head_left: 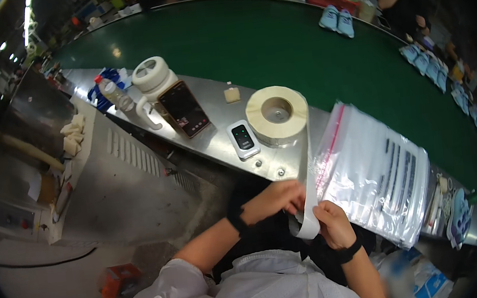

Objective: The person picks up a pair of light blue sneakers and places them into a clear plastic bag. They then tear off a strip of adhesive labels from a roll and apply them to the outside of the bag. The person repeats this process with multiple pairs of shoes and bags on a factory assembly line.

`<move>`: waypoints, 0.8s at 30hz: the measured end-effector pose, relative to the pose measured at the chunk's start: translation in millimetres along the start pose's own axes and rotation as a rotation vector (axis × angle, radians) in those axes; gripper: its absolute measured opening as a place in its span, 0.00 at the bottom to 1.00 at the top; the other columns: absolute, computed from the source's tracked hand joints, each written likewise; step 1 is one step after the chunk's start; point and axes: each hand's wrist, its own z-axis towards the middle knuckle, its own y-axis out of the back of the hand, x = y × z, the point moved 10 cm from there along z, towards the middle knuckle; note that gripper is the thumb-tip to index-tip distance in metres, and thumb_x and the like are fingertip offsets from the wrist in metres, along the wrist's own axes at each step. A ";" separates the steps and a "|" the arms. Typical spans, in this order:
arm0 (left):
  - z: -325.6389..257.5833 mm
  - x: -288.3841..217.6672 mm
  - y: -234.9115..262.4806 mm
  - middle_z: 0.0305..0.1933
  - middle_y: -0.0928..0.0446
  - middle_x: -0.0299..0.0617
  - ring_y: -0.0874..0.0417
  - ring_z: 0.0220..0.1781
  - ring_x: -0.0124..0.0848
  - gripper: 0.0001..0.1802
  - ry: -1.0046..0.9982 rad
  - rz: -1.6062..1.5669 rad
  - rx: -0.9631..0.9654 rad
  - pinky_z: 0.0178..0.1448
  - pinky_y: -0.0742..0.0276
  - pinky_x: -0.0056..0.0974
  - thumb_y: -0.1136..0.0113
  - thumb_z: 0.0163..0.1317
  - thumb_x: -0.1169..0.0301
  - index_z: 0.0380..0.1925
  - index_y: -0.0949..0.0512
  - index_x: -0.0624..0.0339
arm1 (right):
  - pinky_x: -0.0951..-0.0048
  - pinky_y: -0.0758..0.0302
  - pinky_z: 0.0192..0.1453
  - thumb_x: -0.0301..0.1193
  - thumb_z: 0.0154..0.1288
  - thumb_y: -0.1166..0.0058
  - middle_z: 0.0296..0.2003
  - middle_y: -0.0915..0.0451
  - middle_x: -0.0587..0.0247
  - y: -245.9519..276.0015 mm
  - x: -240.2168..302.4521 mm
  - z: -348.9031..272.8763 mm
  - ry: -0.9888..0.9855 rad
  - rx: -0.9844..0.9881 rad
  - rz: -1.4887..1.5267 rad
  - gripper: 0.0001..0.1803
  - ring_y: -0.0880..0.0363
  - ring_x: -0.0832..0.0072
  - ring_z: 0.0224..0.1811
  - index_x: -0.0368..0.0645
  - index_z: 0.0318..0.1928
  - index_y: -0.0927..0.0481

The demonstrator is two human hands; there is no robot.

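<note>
Right grip is closed, thumb against fingers, pinching the white strip. Left grip is just left of it: fingers curled in, tips right by the strip; can't tell whether they actually have hold of it. Black band on each wrist.

Strip runs from the roll, ahead of both grips, back to the right grip, with a loose loop hanging between the two. Roll lies flat on the worktop, hole up.

Bag stack: clear plastic, pink line along one edge, starts just beside the right grip and spreads ahead and to its right.

Ahead-left of the left grip: device, white with black face, green lights on, near the roll. Further out that way: phone leaning upright on the jug, which is white with a handle; then bottle, red cap, tilted.

Well ahead of both grips, across the green belt: pair of pale blue shoes. Another shoe sits well right of the right grip, beyond the bags.
</note>
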 end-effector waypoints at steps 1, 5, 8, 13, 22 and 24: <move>10.1 -10.3 15.3 0.40 0.25 0.42 0.22 0.41 0.30 0.16 0.005 -0.119 -0.082 0.43 0.24 0.33 0.56 0.68 0.61 0.42 0.29 0.63 | 0.85 0.36 0.23 0.30 0.65 0.49 0.20 0.30 0.71 0.8 2.6 -3.6 0.031 0.031 -0.023 0.08 0.35 0.86 0.18 0.39 0.30 0.29; 44.7 -16.4 83.4 0.49 0.29 0.44 0.23 0.48 0.34 0.18 -0.130 -0.226 -0.321 0.47 0.25 0.36 0.53 0.66 0.61 0.49 0.33 0.63 | 0.84 0.36 0.24 0.28 0.63 0.48 0.19 0.29 0.71 2.6 0.2 -14.5 0.047 0.087 -0.264 0.07 0.34 0.86 0.18 0.40 0.29 0.29; 33.2 -18.2 84.7 0.52 0.32 0.45 0.24 0.49 0.35 0.19 -0.148 -0.275 -0.412 0.48 0.25 0.36 0.51 0.65 0.64 0.51 0.35 0.64 | 0.84 0.35 0.26 0.25 0.62 0.47 0.21 0.27 0.70 16.4 -2.2 -27.0 0.045 0.108 -0.401 0.06 0.32 0.86 0.20 0.40 0.29 0.28; -25.6 -55.3 76.5 0.55 0.34 0.48 0.29 0.56 0.42 0.23 -0.460 0.373 -0.767 0.54 0.30 0.42 0.43 0.57 0.68 0.51 0.32 0.64 | 0.83 0.37 0.24 0.28 0.61 0.43 0.18 0.28 0.73 17.8 -23.9 -47.0 -0.017 0.234 -0.730 0.09 0.34 0.89 0.20 0.39 0.27 0.27; -42.2 -72.8 105.3 0.53 0.31 0.48 0.36 0.61 0.48 0.19 -0.528 1.480 -0.971 0.57 0.36 0.53 0.41 0.48 0.72 0.44 0.24 0.58 | 0.81 0.35 0.24 0.29 0.59 0.42 0.17 0.29 0.70 4.8 -21.8 -52.3 0.021 0.285 -0.887 0.09 0.33 0.86 0.19 0.39 0.28 0.27; -37.4 -73.0 111.4 0.53 0.30 0.48 0.36 0.61 0.47 0.17 -0.571 1.462 -0.882 0.56 0.35 0.54 0.43 0.50 0.73 0.43 0.24 0.59 | 0.80 0.35 0.24 0.30 0.59 0.42 0.17 0.28 0.69 6.2 -22.7 -52.9 0.027 0.283 -0.882 0.09 0.33 0.86 0.19 0.38 0.28 0.27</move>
